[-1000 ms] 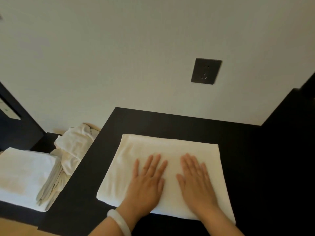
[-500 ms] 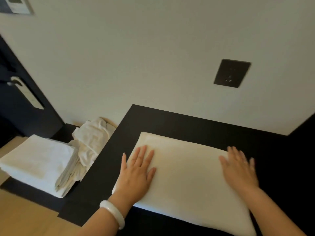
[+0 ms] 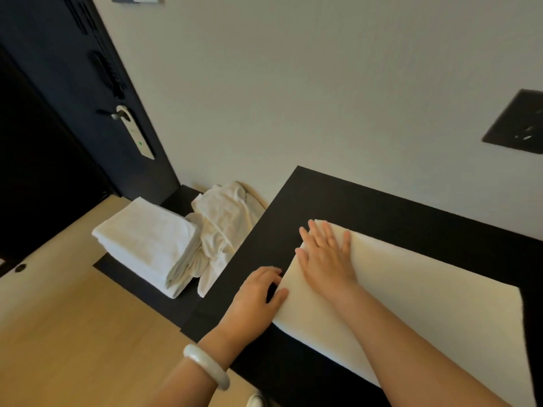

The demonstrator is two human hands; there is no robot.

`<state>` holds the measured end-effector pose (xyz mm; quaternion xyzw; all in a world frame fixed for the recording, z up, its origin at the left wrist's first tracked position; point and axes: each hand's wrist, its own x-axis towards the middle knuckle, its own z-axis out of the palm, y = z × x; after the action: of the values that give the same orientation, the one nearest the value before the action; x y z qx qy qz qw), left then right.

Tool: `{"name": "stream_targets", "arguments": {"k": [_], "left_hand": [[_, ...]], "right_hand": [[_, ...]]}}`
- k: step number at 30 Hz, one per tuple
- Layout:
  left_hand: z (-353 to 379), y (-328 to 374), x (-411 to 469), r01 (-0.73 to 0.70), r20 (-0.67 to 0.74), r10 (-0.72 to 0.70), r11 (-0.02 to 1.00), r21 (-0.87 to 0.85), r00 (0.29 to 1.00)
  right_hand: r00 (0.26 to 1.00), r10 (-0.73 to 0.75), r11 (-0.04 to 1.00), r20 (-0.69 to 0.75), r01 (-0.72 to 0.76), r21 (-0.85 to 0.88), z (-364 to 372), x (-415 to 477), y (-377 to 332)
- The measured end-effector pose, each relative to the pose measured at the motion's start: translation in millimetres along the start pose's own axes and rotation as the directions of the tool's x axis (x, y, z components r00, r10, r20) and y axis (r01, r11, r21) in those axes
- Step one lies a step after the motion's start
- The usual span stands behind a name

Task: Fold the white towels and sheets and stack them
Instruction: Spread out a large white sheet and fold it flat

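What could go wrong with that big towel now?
1. The left hand grips only one edge of the folded towel, while the right hand just lies flat on top. Lifted that way, the layers might sag open.
2. The stack sits right against the crumpled pile. A towel put down carelessly could land crooked, half on the crumpled cloth.

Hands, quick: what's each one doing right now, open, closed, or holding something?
Left hand: fingers curled on the edge of the folded towel, gripping it.
Right hand: open, pressing flat on the towel.
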<state>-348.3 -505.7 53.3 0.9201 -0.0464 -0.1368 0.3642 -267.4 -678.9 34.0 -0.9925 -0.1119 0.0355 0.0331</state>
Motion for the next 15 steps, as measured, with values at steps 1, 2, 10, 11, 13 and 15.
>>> {"name": "stream_targets", "arguments": {"k": [1,2,10,11,13,15], "left_hand": [[-4.5,-2.8,-4.6,0.017,0.021,-0.016,0.999,-0.037,1.000],[-8.0,-4.9,-8.5,0.035,0.046,-0.032,0.998,-0.057,0.998],[-24.9,-0.8,-9.0,0.131,0.393,-0.057,0.978,-0.163,0.918],[-26.6,1.2,-5.4,0.121,0.401,-0.059,0.984,-0.131,0.914],[-28.2,3.9,0.0,0.078,0.377,-0.038,0.993,-0.091,0.926],[-29.6,4.4,-0.1,0.057,0.343,-0.007,0.989,-0.136,0.939]], "right_hand": [[1.000,0.010,1.000,-0.012,-0.010,0.001,2.9,0.6,0.2],[0.999,0.029,0.999,-0.033,-0.029,0.016,4.9,0.2,0.0],[0.987,0.135,0.989,-0.093,-0.129,0.069,13.5,-1.3,1.5],[0.987,0.130,0.990,-0.094,-0.124,0.069,13.9,-1.0,2.8],[0.989,0.121,0.991,-0.083,-0.116,0.067,13.9,-1.5,4.4],[0.989,0.118,0.991,-0.087,-0.112,0.073,13.9,-1.4,5.3]]}}
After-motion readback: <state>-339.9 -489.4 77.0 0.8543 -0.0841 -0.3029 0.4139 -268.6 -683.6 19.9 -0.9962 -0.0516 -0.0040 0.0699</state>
